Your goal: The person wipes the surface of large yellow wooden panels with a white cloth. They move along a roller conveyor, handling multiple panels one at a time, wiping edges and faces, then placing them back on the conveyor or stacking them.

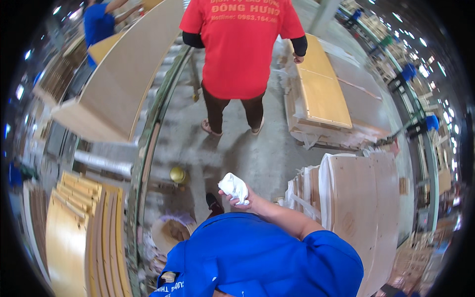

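My right hand (251, 200) is closed round a crumpled white cloth (234, 188), held in front of my blue shirt (262, 257). The bare right forearm comes in from the blue sleeve at the lower right. I cannot see my left hand. Just ahead, a person in a red shirt (240, 49) stands with their back to me on the grey floor. That person's right hand (298, 58) hangs beside a stack of yellowish wooden panels (321, 94).
Curved wooden panels (363, 198) partly wrapped in white foam stand close on my right. A green-edged roller line (148, 143) runs along my left, with stacked panels (69, 237) beyond it. A yellow-green round object (177, 174) and an open bin (170, 233) sit nearby. Another person in blue (99, 24) works far left.
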The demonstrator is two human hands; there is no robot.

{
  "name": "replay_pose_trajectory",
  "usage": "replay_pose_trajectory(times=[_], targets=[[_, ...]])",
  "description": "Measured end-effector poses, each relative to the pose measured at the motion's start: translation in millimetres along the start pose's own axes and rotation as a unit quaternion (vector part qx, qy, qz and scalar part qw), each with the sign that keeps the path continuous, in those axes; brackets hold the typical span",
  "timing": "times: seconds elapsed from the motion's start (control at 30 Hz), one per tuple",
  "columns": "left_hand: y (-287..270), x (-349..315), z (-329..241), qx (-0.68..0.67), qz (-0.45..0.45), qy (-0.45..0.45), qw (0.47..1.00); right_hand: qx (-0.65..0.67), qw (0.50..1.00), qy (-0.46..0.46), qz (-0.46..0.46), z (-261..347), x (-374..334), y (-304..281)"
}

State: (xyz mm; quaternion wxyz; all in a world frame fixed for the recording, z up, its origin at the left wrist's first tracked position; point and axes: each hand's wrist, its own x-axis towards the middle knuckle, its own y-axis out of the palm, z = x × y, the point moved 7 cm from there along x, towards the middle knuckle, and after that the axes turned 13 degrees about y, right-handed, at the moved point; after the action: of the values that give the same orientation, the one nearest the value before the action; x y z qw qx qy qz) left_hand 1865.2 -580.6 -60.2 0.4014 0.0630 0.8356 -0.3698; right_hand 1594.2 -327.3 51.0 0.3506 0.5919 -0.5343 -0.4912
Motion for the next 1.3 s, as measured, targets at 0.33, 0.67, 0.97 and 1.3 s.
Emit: replay_pose_trajectory(times=[0.33, 0.67, 0.97, 1.3], targets=[[-277, 214, -249, 0.062, -0.158, 0.247, 0.954, 0.027, 0.918, -0.388, 0.078, 101, -146, 57], [-155, 212, -456, 0.050, -0.020, 0.384, 0.922, -0.017, 0.733, -0.667, 0.132, 74, -397, -4], [1, 170, -450, 0.227, 0.145, 0.316, 0.910, 0.042, 0.734, -0.672, 0.090, 109, -517, -55], [49, 198, -493, 0.255, 0.172, 0.402, 0.862, -0.005, 0.756, -0.644, 0.120, 110, -531, -57]])
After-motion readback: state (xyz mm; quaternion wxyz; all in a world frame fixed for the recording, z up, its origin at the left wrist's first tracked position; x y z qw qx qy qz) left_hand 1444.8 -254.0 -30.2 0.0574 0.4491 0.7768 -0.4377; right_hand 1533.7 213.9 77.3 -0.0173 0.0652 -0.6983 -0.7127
